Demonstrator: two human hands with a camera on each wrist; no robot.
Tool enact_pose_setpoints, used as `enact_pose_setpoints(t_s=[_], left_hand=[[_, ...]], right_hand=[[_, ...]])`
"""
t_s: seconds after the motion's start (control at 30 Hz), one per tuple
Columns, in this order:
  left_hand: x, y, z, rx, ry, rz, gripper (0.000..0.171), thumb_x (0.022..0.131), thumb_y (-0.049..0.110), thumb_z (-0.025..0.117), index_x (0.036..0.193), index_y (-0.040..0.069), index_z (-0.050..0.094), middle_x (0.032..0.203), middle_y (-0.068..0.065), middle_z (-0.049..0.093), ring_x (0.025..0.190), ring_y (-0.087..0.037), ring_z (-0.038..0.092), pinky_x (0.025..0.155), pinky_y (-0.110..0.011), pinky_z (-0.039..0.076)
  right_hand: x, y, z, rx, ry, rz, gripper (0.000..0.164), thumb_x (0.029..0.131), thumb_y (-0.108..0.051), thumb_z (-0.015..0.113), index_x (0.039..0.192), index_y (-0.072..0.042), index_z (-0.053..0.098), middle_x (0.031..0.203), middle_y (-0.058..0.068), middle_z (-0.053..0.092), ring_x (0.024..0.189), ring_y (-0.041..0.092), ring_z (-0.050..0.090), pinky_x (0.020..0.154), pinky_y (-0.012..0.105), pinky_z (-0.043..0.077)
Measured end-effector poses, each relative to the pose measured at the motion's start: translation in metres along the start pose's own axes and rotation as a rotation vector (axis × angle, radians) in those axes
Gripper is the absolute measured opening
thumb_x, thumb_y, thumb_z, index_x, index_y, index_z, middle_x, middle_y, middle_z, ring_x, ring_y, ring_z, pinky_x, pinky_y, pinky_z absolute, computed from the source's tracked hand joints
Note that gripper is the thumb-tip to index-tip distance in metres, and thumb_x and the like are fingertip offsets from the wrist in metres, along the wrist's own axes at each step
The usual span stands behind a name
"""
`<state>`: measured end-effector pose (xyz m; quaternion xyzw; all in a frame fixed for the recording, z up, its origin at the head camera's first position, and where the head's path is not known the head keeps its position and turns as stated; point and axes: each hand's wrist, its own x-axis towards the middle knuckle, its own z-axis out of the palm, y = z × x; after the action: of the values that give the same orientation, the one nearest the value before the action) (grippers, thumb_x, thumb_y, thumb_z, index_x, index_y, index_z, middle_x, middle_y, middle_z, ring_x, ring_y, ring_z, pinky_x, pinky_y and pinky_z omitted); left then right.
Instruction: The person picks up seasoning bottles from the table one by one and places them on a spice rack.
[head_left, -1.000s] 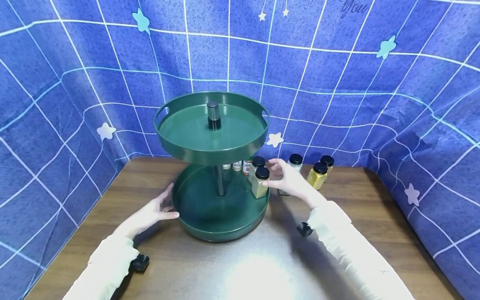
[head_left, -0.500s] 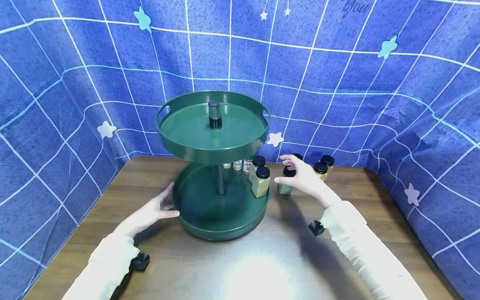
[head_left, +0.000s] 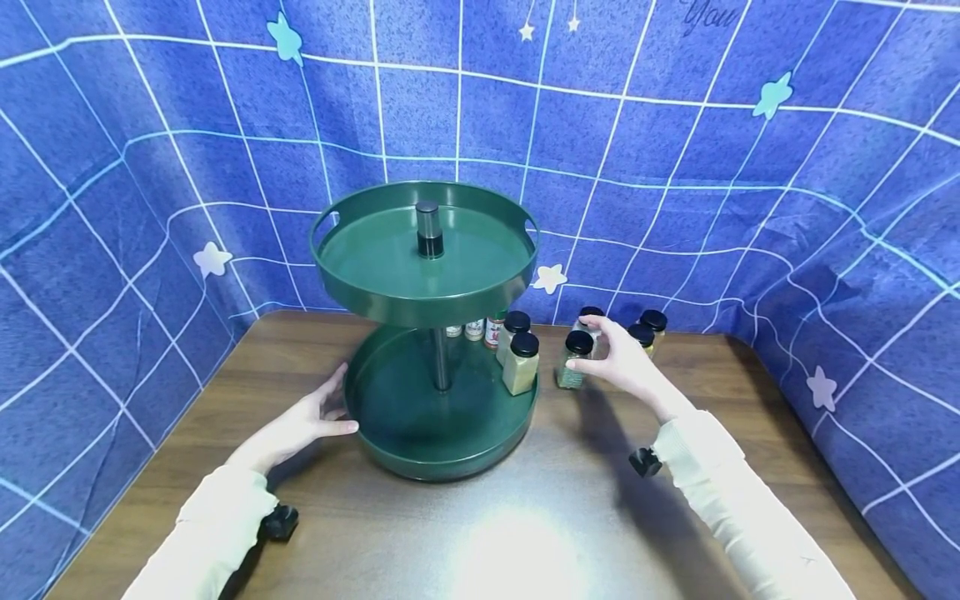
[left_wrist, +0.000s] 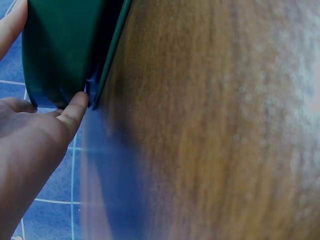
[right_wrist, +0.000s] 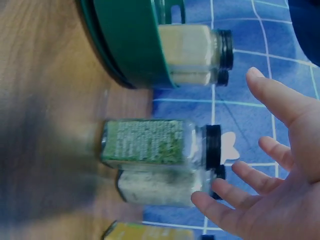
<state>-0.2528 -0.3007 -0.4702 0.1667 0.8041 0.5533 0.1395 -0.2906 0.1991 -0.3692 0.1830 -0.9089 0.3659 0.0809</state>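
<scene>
Just to the right of the green two-tier stand, on the wooden table, stands the green-filled jar, upright, black lid on, and outside the lower tray. The right hand is now at this jar; a second ago its fingers were at the front beige jar at the tray's edge, and half a second ago they had come away from it. That shift suggests the beige jar has been left in place and the work has turned to the green one — though that jar is not yet lifted. The hand is spread, thumb and fingers well apart, pinching nothing; the thumb overlaps the jar in the head view, and I cannot tell whether it touches. Right behind the green jar is a jar of paler contents, and a yellow jar stands farther right, partly hidden by the hand. Inside the lower tray, the front beige jar has another beige jar behind it, with small bottles farther back. The left hand has stayed at the tray's left side — fingers and thumb spread, resting against its wall, apparently steadying it.
</scene>
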Motion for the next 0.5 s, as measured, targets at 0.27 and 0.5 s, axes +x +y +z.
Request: enact_pose_setpoints(t_s=[0.27,0.5], left_hand=[[0.0,0.0,0.001,-0.002,0.004,0.004,0.104,0.085,0.018,0.07,0.152,0.018,-0.009,0.157,-0.018,-0.005,0.136,-0.047,0.024,0.106,-0.044,0.032],[0.001,-0.001,0.001,-0.011,0.002,0.025,0.102,0.086,0.016,0.069,0.152,0.018,-0.009,0.157,-0.019,-0.005,0.136,-0.049,0.021,0.106,-0.05,0.029]], right_hand=[[-0.002,0.019,0.012,0.047,0.072,0.058,0.073,0.076,-0.02,0.079,0.136,-0.003,0.043,0.13,0.026,0.051,0.118,0.042,0.05,0.101,0.053,0.038],[-0.005,0.025,0.025,0.148,0.159,0.13,0.073,0.076,-0.017,0.079,0.137,-0.004,0.042,0.128,0.026,0.053,0.115,0.041,0.053,0.1,0.053,0.04]])
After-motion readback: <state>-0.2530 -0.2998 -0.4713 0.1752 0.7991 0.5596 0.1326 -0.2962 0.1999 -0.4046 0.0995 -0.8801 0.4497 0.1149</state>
